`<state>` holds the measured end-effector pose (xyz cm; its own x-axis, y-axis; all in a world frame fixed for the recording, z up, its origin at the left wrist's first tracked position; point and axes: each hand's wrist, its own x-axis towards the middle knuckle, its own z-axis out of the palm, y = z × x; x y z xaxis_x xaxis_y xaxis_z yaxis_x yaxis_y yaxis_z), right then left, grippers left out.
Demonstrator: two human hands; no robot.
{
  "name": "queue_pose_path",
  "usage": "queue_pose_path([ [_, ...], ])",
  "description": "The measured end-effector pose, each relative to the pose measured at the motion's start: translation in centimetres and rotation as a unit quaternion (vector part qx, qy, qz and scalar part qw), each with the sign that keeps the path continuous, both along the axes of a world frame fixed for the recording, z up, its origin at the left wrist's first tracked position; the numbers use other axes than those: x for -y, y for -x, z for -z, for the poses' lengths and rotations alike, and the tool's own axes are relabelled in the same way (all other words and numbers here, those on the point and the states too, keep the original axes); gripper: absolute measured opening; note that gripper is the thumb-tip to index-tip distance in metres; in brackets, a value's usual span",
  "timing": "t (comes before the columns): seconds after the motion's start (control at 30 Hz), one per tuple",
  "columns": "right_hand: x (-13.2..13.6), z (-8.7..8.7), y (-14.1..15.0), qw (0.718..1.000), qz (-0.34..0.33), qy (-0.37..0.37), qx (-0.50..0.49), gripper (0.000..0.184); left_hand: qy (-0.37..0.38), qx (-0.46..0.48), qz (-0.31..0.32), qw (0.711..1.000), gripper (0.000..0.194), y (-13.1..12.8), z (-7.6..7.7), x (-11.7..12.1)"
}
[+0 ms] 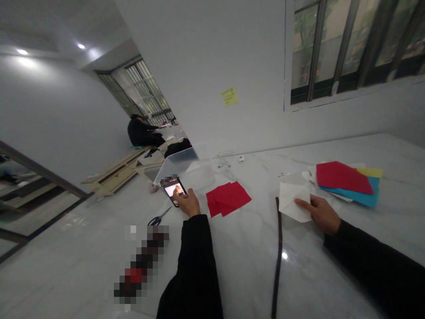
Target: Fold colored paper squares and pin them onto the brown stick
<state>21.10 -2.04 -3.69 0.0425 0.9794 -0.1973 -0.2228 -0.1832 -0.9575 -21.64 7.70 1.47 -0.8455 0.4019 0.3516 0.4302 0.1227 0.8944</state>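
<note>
My left hand (188,204) reaches to a phone (173,188) with a lit screen, which stands tilted on the marble-patterned surface. One finger lies over its screen and the thumb is apart from it; the hand does not appear to grip the phone. My right hand (322,215) pinches the lower right edge of a white folded paper (288,201), thumb on top. Between my hands lie overlapping red paper squares (229,198). A stack of coloured paper, red uppermost (343,177), rests beyond my right hand. A dark strip (278,257) runs beside the white paper.
Scissors (159,217) lie left of my left sleeve, near a pixelated dark patch (141,261). Behind the phone stands a clear plastic bin (181,159). A yellow note (229,96) sticks to the wall. Farther back, a person in dark clothes (142,132) sits by a window.
</note>
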Motion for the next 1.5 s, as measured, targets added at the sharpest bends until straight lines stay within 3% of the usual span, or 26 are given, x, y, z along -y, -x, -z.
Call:
queue_pose_path([
  [0.13,-0.1,0.2,-0.2,1.000,-0.001,0.011,0.014,0.030,-0.060,-0.157,0.078,0.983,0.065,-1.5,-1.0,0.7],
  [0.2,-0.2,0.5,-0.4,1.000,-0.001,0.016,0.010,0.032,-0.068,-0.160,0.128,0.976,0.065,-3.6,-1.0,1.2],
  [0.3,-0.4,1.0,-0.7,1.000,-0.001,0.027,-0.002,0.035,-0.035,-0.146,0.283,0.947,0.059,-8.1,-0.5,2.4],
  [0.4,-0.5,1.2,-0.8,0.999,0.004,0.034,-0.023,0.035,-0.009,-0.182,0.462,0.868,0.062,-12.9,0.2,4.1],
  [0.53,-0.4,0.8,-0.5,0.999,0.014,0.028,-0.029,0.034,0.028,-0.222,0.658,0.719,0.084,-17.4,0.9,6.7],
  [0.6,-0.3,0.6,-0.3,0.999,0.010,0.021,-0.027,0.033,0.039,-0.188,0.705,0.683,0.089,-18.8,1.2,7.7],
  [0.67,-0.1,0.3,-0.1,1.000,0.003,0.019,-0.024,0.032,0.039,-0.143,0.733,0.663,0.078,-19.8,1.4,8.5],
  [0.8,0.1,0.0,0.0,1.000,-0.016,0.008,0.018,0.034,0.029,-0.016,0.745,0.666,0.040,-21.4,1.9,9.7],
  [0.9,0.3,-0.3,0.1,0.996,-0.040,-0.016,0.076,0.038,0.025,0.065,0.721,0.690,0.030,-22.2,2.3,10.2],
  [1.1,0.0,0.0,0.0,0.970,-0.088,-0.097,0.206,0.040,0.067,0.144,0.656,0.738,0.033,-22.7,3.3,9.9],
  [1.27,-0.3,0.2,0.0,0.951,-0.067,-0.120,0.275,0.047,0.081,0.191,0.643,0.738,0.036,-22.7,3.9,8.6],
  [1.4,-0.5,0.0,0.2,0.952,-0.059,-0.124,0.272,0.048,0.050,0.204,0.648,0.732,0.035,-22.8,3.9,7.9],
  [1.5,-0.4,-0.3,0.4,0.957,-0.059,-0.117,0.258,0.049,0.025,0.218,0.651,0.727,0.047,-22.8,3.8,7.7],
])
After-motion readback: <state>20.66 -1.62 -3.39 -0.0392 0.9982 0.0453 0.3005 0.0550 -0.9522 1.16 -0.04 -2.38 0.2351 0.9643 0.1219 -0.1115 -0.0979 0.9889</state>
